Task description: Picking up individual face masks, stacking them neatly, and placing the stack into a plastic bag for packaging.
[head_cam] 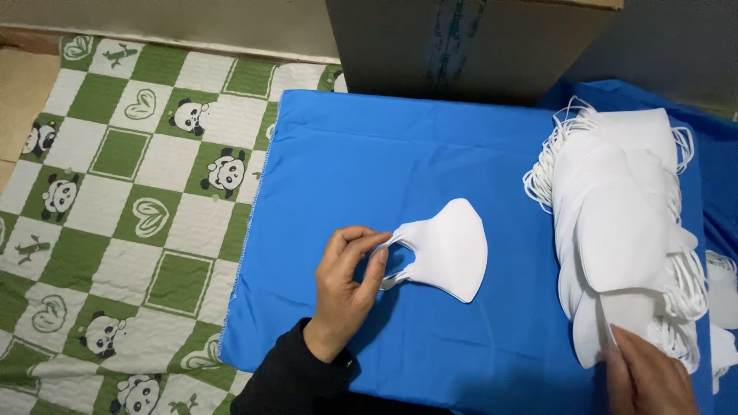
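Left hand [347,280] pinches mask [450,247] loop; right hand [649,376] touches mask stack [623,230].

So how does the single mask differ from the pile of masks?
The single mask lies alone and flat mid-cloth, its ear loop pinched by the left hand; the pile holds many overlapping masks at the cloth's right, touched by the right hand. Both are white, on the blue cloth.

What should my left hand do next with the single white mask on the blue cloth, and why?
Probably draw the ear loop straight, then let go. The left hand pinches it while the single mask lies flat on the blue cloth; the right hand already touches the mask stack.
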